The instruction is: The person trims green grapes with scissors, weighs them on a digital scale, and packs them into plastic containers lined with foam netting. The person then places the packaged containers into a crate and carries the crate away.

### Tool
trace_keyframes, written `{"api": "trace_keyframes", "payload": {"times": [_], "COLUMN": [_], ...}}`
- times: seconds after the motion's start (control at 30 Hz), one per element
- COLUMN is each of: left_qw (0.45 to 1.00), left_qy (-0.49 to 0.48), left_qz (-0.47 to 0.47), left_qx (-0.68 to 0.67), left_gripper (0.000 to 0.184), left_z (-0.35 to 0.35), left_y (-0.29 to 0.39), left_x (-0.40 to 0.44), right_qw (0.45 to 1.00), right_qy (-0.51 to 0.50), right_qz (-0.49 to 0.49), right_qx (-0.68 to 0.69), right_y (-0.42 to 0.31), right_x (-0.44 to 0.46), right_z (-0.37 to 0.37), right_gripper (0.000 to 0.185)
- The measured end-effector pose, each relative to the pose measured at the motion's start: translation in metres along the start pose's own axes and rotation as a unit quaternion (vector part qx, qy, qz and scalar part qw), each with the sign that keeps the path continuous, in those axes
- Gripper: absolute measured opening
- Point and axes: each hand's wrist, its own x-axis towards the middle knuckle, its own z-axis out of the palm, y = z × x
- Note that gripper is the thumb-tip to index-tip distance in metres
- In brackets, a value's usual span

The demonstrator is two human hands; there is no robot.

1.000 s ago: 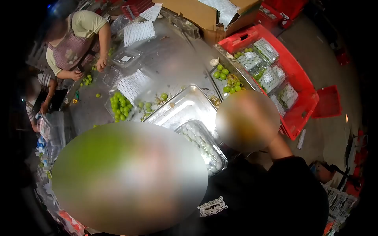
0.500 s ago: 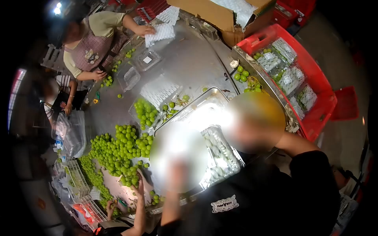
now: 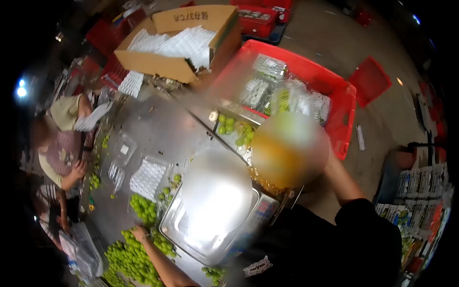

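My right hand (image 3: 292,152) reaches over the near edge of the red crate (image 3: 346,103), with its fingers hidden by blur. A clear package with green grapes and white netting (image 3: 294,99) lies right beyond it, above other packs; whether my fingers grip it is hidden. A blurred patch covers the middle of the metal tray (image 3: 190,245), and my left hand cannot be made out there. Green grapes (image 3: 229,125) and a garlic bulb (image 3: 213,115) rest on the bench beyond the tray.
A cardboard box (image 3: 162,67) holds white netting. At the left stand co-workers, one (image 3: 67,143) holding a netting sheet. Another person's hand (image 3: 139,233) touches the grape pile (image 3: 129,258). Open clamshells (image 3: 125,148) lie on the metal table (image 3: 158,112).
The view has swung right. My right hand has moved from beside the tray to the red crate. The package seen earlier in the tray no longer shows there. A co-worker has lifted a netting sheet.
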Motion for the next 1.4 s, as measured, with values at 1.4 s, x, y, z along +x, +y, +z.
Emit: {"api": "trace_keyframes", "payload": {"times": [1.4], "left_qw": [0.57], "left_qy": [-0.426], "left_qz": [-0.301], "left_qx": [-0.636], "left_gripper": [0.021], "left_z": [-0.192], "left_y": [0.091], "left_x": [-0.362], "right_qw": [0.653], "right_qy": [0.202], "right_qz": [-0.094], "right_qx": [-0.724], "right_y": [0.051], "right_x": [0.275], "right_z": [-0.233], "right_gripper": [0.046]}}
